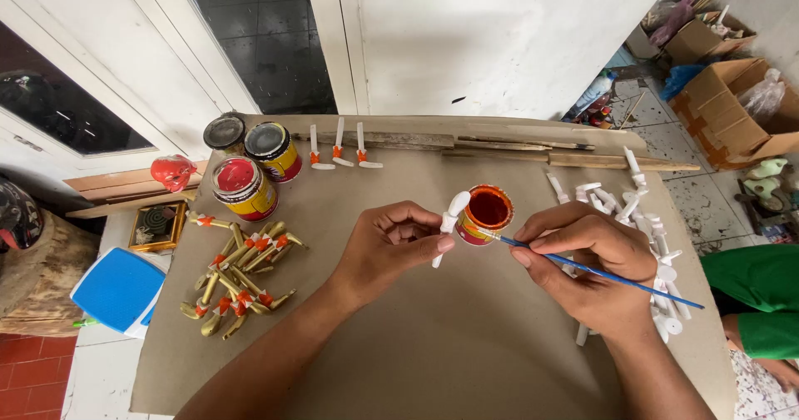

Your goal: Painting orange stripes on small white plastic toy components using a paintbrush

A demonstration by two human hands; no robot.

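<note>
At frame centre, the left hand (391, 245) gripped a white T-shaped peg (450, 220) between its fingertips. The right hand (583, 262) pinched a blue-handled paintbrush (612, 277), bristles just beside the peg. An open tin of red paint (485, 214) stood directly behind on the cardboard-covered counter (466, 345). Gold-painted pegs (237, 274) lay at left, unpainted white pegs (657, 253) at right.

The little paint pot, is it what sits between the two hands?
Yes. In the head view the paint pot sits between the left hand and right hand.
</note>
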